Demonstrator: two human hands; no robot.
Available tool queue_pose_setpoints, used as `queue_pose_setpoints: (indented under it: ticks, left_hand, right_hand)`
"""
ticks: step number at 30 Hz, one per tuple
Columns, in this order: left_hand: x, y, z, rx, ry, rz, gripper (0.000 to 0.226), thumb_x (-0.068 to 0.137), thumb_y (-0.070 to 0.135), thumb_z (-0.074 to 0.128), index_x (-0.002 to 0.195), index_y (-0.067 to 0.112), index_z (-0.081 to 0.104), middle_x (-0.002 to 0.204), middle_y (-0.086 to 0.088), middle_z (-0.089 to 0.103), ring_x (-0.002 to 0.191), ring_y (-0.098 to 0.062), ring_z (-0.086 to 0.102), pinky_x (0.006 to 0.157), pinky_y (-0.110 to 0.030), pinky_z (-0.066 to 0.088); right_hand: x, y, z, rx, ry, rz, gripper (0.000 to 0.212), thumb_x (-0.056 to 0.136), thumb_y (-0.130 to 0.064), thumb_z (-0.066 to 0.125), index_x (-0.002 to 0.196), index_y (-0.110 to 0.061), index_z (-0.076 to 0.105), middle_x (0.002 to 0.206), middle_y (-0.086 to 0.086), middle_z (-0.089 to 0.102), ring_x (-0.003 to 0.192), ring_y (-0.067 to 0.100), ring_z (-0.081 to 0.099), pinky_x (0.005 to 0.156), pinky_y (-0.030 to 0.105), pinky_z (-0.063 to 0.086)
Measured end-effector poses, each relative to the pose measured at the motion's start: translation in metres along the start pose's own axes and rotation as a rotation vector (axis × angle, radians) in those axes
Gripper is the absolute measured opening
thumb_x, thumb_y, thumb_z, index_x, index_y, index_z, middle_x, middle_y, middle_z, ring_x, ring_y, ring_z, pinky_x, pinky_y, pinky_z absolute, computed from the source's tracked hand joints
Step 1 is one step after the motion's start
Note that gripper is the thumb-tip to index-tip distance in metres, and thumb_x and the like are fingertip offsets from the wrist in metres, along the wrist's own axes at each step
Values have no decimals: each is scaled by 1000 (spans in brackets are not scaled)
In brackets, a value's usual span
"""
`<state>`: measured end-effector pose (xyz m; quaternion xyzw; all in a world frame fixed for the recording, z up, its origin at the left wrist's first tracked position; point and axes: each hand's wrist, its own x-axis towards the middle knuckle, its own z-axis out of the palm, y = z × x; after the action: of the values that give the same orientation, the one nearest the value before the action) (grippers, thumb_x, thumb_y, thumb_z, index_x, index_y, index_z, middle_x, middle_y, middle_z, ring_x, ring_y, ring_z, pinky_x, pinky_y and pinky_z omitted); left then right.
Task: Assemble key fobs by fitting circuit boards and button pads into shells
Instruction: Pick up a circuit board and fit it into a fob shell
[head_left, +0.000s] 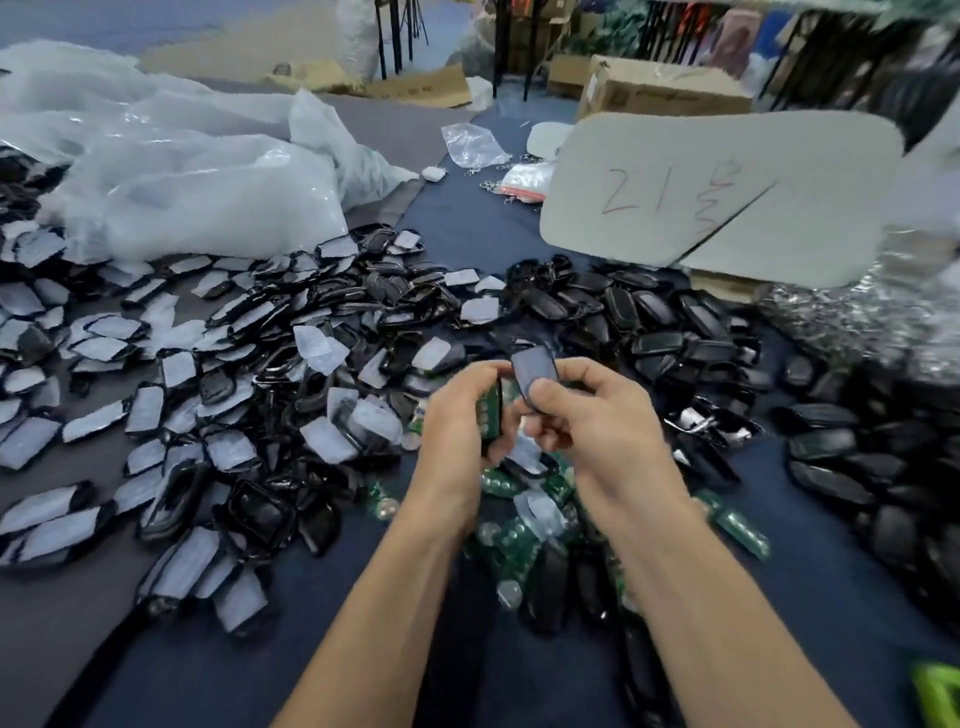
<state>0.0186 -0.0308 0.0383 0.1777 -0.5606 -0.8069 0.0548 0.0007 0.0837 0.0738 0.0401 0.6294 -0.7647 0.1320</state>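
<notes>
**Key-fob assembly: bringing a cover piece to a loaded board**

Both hands work close together, on the viewer's side of the grey card (717, 192) marked "21" and well apart from it. The left hand (457, 415) curls its fingers round a green circuit board (490, 410), which seems to sit in a black shell half, though blur hides the seating. The right hand (597, 421) pinches a dark piece (534, 371) between thumb and fingers and holds it tilted just above the board. Whether this piece is a button pad or a shell half cannot be told.

The step in hand appears to be mating this piece to the board. The next move probably calls for squaring the two outlines, then pressing evenly along the edges so that neither part seats crooked.

A heap of circuit boards (514, 540) lies farther from the card than the hands, directly beneath them. Film-covered shells (234, 364) spread to the left of the card and nearer the viewer. Bare black shells (675, 322) lie just below the card's lower edge.

The counter (457, 218) carries a dark blue cloth. Crumpled plastic bags (182, 171) are piled far to the card's left, and a bag of key rings (524, 179) rests just beside its left edge. Behind the card stands a cardboard box (660, 88), among stock and dark frame legs in a cluttered workroom.
</notes>
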Motion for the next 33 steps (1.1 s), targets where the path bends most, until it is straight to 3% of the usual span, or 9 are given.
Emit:
queue_pose_setpoints:
  ticks: [8,10,12,14,17,20,25,29,33]
  left_hand:
    - [-67,-8,27,-1,-61,37,24,89,32,61,69,26,73,55,-3,55,41,-11,42,38,-22,30]
    - [-77,-9,29,69,-64,68,17,85,20,66,71,28,72,54,-2,55,41,-11,42,39,-21,32]
    - [-81,-11,29,130,-45,71,26,87,5,69,76,29,73,53,0,55,41,-11,42,39,-20,33]
    - [-84,-11,26,153,-26,61,22,89,0,69,84,22,71,53,0,55,42,-11,43,39,-20,33]
    - [-89,-11,21,123,-6,45,14,90,2,68,84,15,70,56,-3,56,41,-13,42,40,-20,34]
    - [-93,-12,20,135,-4,38,13,88,4,69,78,11,66,59,-5,57,42,-14,40,41,-22,33]
    - [-98,-12,26,126,34,-25,19,91,6,68,74,10,60,55,0,53,41,-12,38,38,-19,29]
    - [-102,-8,31,19,-39,-185,24,93,11,65,71,17,57,55,2,49,38,-8,33,36,-17,24]
    - [-106,-13,32,-95,-162,-293,17,98,15,59,81,14,60,56,4,45,37,-6,28,37,-18,20]
  right_hand:
    - [-73,17,-48,4,84,0,18,89,10,65,88,-8,65,70,12,74,48,15,56,44,21,41]
    - [-82,21,-53,-51,93,-20,16,88,8,66,89,-7,66,71,13,74,49,17,57,45,22,42]
    - [-90,24,-56,-70,89,-41,14,86,6,68,90,-8,69,71,13,74,50,17,59,46,23,44]
    - [-98,27,-59,-38,72,-46,19,83,3,71,96,-10,70,72,12,74,56,19,62,51,26,48]
    - [-106,28,-65,63,74,-60,36,76,9,72,104,-14,69,73,11,73,62,22,66,64,32,55]
    - [-109,28,-67,148,91,-134,40,78,19,69,104,-12,72,78,15,75,64,21,68,65,26,58]
    - [-108,28,-68,143,62,-202,50,69,3,71,113,-20,77,81,9,75,73,21,66,78,29,57]
    - [-107,28,-68,116,21,-246,51,71,1,72,113,-27,80,87,12,73,85,23,64,89,39,57]
    - [-105,25,-72,76,13,-322,45,71,1,76,109,-21,81,87,12,72,82,22,62,84,35,58]
